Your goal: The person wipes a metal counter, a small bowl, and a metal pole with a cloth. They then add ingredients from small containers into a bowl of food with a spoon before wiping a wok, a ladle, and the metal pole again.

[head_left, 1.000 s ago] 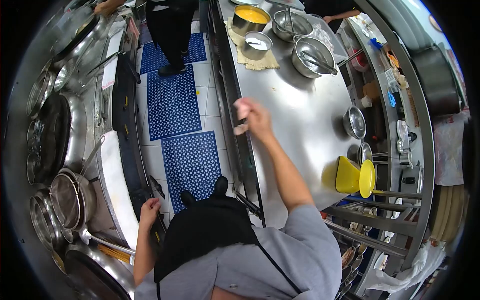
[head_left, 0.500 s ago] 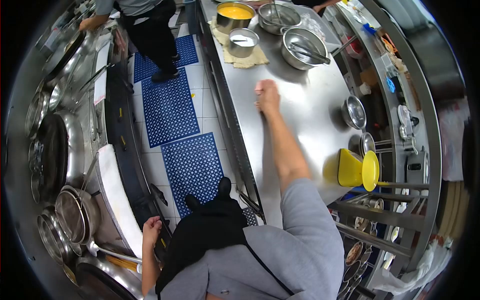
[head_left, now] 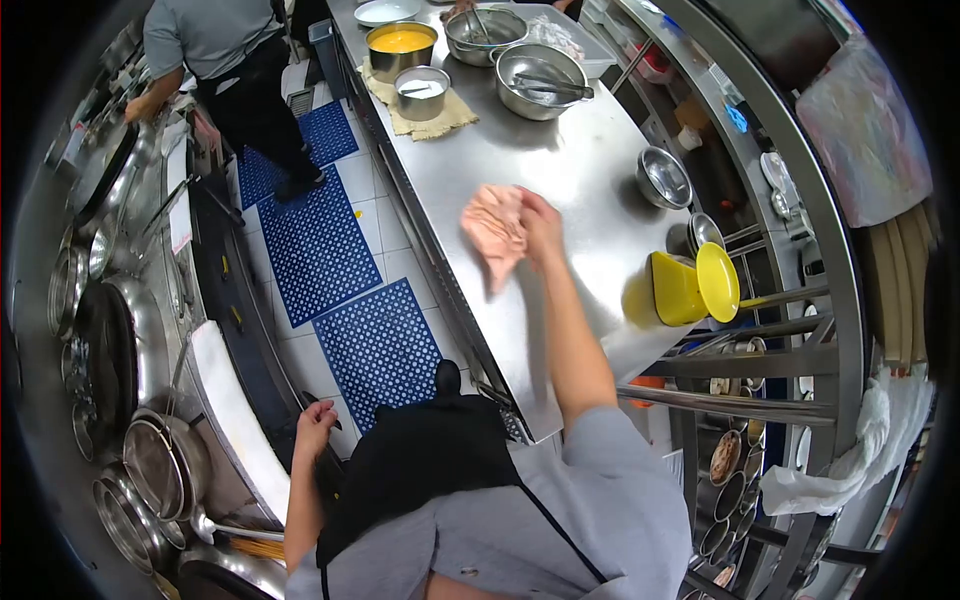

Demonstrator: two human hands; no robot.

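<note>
My right hand [head_left: 541, 230] is closed on one side of a crumpled pink cloth [head_left: 492, 228], whose loose end hangs down to the left. Cloth and hand are over the steel worktable [head_left: 580, 290]. Low at my left side, beside the stove edge, my left hand [head_left: 316, 425] has loosely bent fingers with a gap between them and holds nothing visible. Farther up the table, a pot of yellow liquid [head_left: 401, 40] and a small pot of white contents [head_left: 422, 92] stand on a folded tan cloth [head_left: 450, 122]. Beside them is a steel bowl [head_left: 541, 100] with a utensil lying in it.
A yellow container [head_left: 678, 290] and a small steel bowl [head_left: 664, 177] are along the table's right side. Left is a stove line with a wok [head_left: 105, 350] and strainers [head_left: 155, 465]. A co-worker [head_left: 225, 60] stands ahead by the stove. Blue mats [head_left: 375, 345] cover the aisle floor.
The pink cloth, mostly hidden under my right hand before, now hangs spread out from it. My left hand has risen slightly with its fingers looser. The whole view has shifted.
</note>
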